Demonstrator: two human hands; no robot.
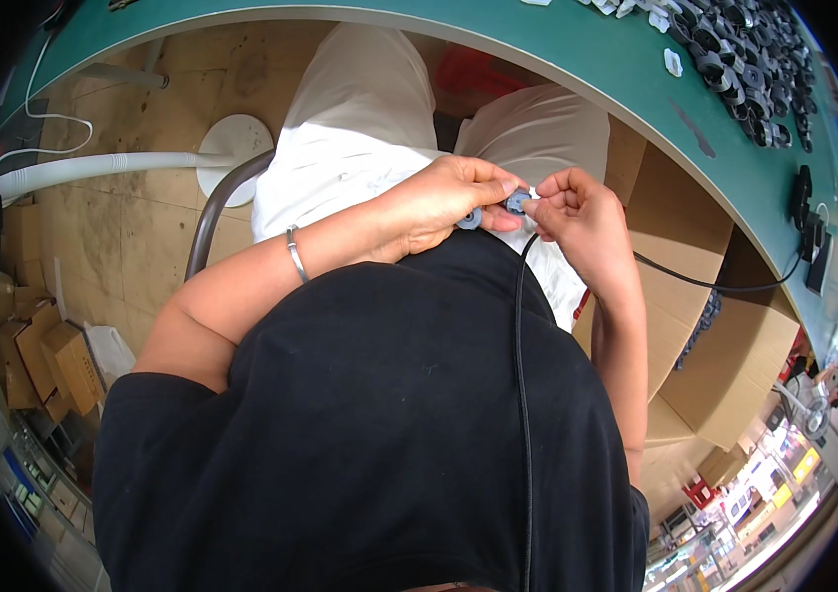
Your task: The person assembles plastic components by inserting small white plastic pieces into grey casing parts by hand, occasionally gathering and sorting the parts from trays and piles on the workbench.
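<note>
Over my lap, my left hand (453,202) is closed round a small grey-blue plastic part (515,202), pinched between thumb and fingers. A second grey-blue piece (470,219) shows under the same hand, by its lower fingers; whether the two are joined is hidden. My right hand (577,212) touches the right side of the pinched part, thumb and forefinger pressed together there. Anything tiny between those fingertips is too small to make out. A white cloth (340,183) lies across my thighs beneath both hands.
A green table (360,12) curves ahead of me, with a pile of black and grey parts (744,69) at its right and white pieces (673,62) beside it. Open cardboard boxes (725,365) stand at my right. A black cable (523,395) runs down my front.
</note>
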